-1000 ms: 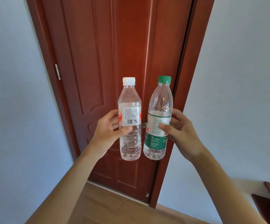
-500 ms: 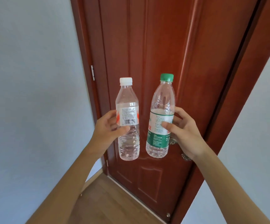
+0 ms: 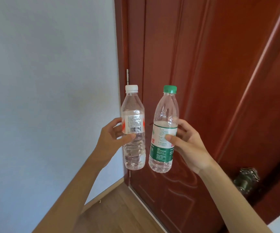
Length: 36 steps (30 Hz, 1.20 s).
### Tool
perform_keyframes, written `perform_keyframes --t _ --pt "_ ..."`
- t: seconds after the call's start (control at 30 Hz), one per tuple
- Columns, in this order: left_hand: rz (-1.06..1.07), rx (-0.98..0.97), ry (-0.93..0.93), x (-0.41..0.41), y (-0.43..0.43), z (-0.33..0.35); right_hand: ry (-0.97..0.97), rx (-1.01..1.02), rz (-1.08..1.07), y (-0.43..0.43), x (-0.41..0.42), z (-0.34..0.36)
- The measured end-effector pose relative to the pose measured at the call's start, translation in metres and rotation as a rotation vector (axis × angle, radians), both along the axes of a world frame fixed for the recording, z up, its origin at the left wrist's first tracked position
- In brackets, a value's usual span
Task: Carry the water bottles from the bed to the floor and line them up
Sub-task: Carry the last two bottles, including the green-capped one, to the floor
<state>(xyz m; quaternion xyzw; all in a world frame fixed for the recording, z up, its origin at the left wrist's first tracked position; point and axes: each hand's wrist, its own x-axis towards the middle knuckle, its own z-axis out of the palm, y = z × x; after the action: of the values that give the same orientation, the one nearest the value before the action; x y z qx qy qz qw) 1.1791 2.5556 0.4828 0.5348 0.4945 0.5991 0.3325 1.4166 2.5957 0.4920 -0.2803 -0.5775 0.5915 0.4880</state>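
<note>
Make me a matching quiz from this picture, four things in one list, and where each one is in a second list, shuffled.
Things:
1. white-capped bottle
2. green-capped bottle
3. door knob
4. floor

Places:
A. held in the right hand
B. bottom of the view, between the arms
C. held in the left hand
D. on the door, lower right

Pairs: 1-C, 2-A, 3-D, 4-B

Centre frame: green-capped bottle (image 3: 161, 132) label reads red "泉", white "水"; white-capped bottle (image 3: 133, 121) carries a barcode (image 3: 135, 129), fine print illegible.
</note>
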Motion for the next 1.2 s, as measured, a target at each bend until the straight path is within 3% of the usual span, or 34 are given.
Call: perform_keyframes --t 0.4,0.67,1.2 --pt "-0.011 0.039 -0.03 -0.109 0.086 0.007 -0.026 0.01 0.067 0.097 -0.108 0.015" --pt "0.059 0.065 -0.082 -0.183 0.1 0.005 -0.046 0.017 0.153 0.145 -0.193 0.01" --pt "0.557 0.017 -0.009 -0.304 0.104 -0.008 -0.084 0.037 0.706 0.25 -0.394 0.008"
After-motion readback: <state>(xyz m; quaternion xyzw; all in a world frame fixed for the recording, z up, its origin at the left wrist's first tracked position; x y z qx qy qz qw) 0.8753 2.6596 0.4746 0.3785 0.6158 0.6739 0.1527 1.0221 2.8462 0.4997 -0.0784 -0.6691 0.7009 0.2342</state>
